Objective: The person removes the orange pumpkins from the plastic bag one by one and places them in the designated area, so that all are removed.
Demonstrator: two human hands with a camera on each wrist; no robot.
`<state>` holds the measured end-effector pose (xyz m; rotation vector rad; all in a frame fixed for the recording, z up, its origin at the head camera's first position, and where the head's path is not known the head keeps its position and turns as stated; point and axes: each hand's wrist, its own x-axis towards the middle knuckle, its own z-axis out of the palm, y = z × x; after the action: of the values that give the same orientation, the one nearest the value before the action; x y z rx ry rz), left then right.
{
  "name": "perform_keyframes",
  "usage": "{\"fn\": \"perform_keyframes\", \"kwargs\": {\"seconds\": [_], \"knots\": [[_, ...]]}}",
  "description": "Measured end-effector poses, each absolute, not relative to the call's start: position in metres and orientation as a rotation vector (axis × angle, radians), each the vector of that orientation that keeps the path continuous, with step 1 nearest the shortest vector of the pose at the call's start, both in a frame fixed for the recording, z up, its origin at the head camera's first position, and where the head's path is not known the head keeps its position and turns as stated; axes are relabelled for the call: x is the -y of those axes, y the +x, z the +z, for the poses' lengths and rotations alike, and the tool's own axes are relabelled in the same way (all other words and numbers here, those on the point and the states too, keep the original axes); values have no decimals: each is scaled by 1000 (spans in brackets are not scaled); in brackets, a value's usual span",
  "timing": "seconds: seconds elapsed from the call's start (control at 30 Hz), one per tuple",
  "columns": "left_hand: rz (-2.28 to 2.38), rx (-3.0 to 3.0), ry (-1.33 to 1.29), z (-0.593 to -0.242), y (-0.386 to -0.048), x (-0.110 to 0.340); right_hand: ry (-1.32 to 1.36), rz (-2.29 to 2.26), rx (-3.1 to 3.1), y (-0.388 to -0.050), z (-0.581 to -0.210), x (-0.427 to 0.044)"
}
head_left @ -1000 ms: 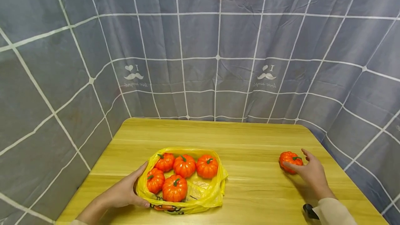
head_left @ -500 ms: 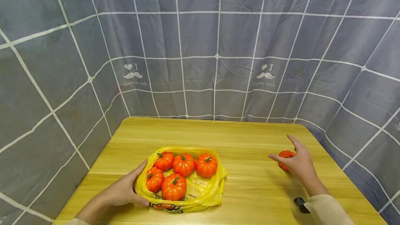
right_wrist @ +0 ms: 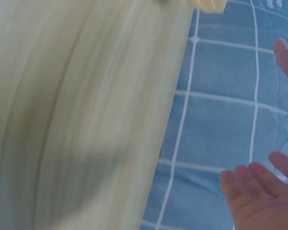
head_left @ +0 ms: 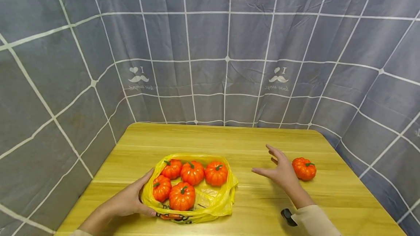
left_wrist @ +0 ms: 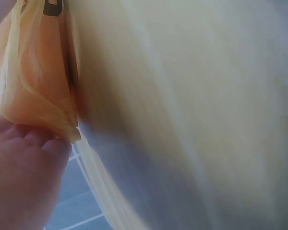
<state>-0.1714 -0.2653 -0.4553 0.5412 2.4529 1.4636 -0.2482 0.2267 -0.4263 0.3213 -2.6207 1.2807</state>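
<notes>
A yellow plastic bag point(head_left: 213, 208) stands wide-mouthed on the table, left of centre, with several small orange pumpkins point(head_left: 192, 173) inside. My left hand point(head_left: 128, 199) holds its left side, thumb at the front and fingers toward the back. The left wrist view shows those fingertips point(left_wrist: 38, 136) against the thin plastic of the bag point(left_wrist: 33, 96). Between the bag and a lone pumpkin point(head_left: 304, 169) at the right, my right hand point(head_left: 282, 172) hovers with thumb and fingers spread, holding nothing. In the right wrist view this hand point(right_wrist: 264, 201) also shows nothing in it.
The wood-grain table point(head_left: 262, 141) has rounded far corners. A grey curtain with white grid lines point(head_left: 210, 79) surrounds its far edge and sides. A small black device point(head_left: 288, 217) sits at the right wrist beside the light sleeve point(head_left: 315, 221).
My right hand has moved left from the lone pumpkin toward the bag, uncovering that pumpkin, which stays where it was. The left hand and the bag have stayed in place.
</notes>
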Motion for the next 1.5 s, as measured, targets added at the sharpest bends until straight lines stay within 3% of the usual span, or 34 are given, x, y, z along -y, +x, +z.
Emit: {"fn": "perform_keyframes", "kwargs": {"seconds": [0.63, 1.1, 1.5], "knots": [[1485, -2439, 542, -458, -173, 265, 519, 1754, 2457, -246, -450, -144], [1460, -2469, 586, -458, -173, 266, 552, 1733, 2578, -249, -467, -123], [1459, -2450, 552, -456, -173, 266, 572, 1456, 2716, -251, -473, -111]]}}
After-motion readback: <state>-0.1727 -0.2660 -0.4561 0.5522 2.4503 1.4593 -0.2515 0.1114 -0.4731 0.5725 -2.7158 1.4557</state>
